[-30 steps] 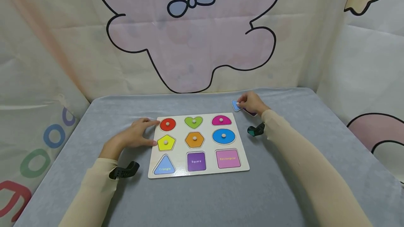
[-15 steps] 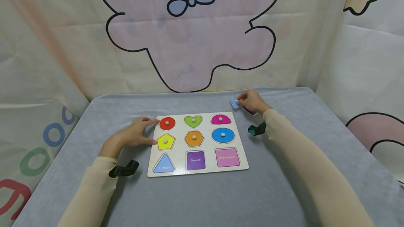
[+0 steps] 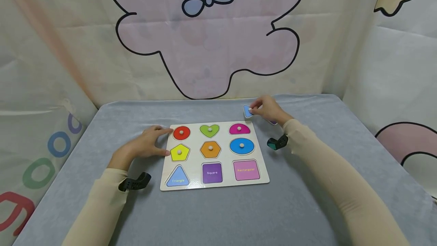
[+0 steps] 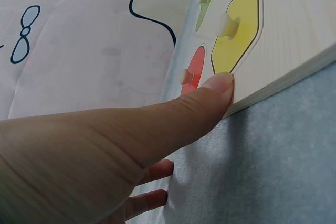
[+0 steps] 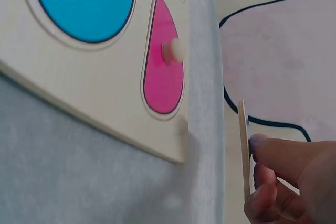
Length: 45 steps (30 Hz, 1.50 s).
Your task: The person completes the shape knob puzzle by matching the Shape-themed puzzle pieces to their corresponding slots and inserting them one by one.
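My right hand (image 3: pixel 269 111) pinches a blue triangle piece (image 3: pixel 247 112) by its small white knob, just beyond the board's far right corner. In the right wrist view that piece (image 5: pixel 244 150) stands edge-on, with the thumb and fingers at it. A purple piece (image 3: pixel 273 122) lies mostly hidden under the right hand. My left hand (image 3: pixel 143 143) touches the left edge of the white shape puzzle board (image 3: pixel 195 168) with outstretched index finger and thumb. The left wrist view has the thumb (image 4: pixel 210 90) against the edge beside the yellow pentagon (image 4: pixel 241 19).
Knobbed pieces fill the board's two far rows, such as the red circle (image 3: pixel 181 133) and blue oval (image 3: pixel 241 146). Its near row has labelled spots without knobs: Triangle (image 3: pixel 178 177), Square (image 3: pixel 212 173) and Rectangular (image 3: pixel 246 170). Grey cloth (image 3: pixel 218 215) covers the table before a printed curtain (image 3: pixel 211 48).
My right hand has shifted slightly left with the blue triangle piece, which has come off its place beside the purple piece. The left hand stays at the board's edge.
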{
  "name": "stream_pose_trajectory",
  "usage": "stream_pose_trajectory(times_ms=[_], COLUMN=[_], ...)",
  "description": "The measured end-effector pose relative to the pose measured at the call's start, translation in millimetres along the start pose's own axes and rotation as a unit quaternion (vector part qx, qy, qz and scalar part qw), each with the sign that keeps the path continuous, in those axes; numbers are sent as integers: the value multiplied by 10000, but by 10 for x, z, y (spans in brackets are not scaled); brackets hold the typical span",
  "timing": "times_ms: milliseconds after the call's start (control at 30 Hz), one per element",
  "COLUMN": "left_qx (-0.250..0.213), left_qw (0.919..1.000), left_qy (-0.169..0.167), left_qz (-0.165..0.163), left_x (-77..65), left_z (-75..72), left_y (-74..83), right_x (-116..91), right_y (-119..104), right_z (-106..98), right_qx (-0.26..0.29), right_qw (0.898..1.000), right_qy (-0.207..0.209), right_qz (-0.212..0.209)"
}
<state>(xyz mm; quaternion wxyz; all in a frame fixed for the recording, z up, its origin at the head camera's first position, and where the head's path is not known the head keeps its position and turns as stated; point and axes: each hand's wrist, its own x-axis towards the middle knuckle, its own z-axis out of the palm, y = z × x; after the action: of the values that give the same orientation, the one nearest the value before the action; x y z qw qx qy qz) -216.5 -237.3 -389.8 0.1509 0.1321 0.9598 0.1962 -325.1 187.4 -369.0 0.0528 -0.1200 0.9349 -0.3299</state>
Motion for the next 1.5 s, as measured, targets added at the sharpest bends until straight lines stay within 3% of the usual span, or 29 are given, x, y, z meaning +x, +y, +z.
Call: stream_pose_trajectory(times_ms=[700, 1500], left_qx=[49, -5], left_qw=[10000, 10000], left_qy=[-30, 3], left_qz=[-22, -79], left_x=[-31, 7], left_z=[-30, -6], left_y=[33, -17], right_x=[-207, -503], right_y=[-486, -958], right_z=[220, 652], right_qx=[-273, -414], right_qw=[9974, 9800], right_qy=[-231, -1193], right_qz=[-628, -1535])
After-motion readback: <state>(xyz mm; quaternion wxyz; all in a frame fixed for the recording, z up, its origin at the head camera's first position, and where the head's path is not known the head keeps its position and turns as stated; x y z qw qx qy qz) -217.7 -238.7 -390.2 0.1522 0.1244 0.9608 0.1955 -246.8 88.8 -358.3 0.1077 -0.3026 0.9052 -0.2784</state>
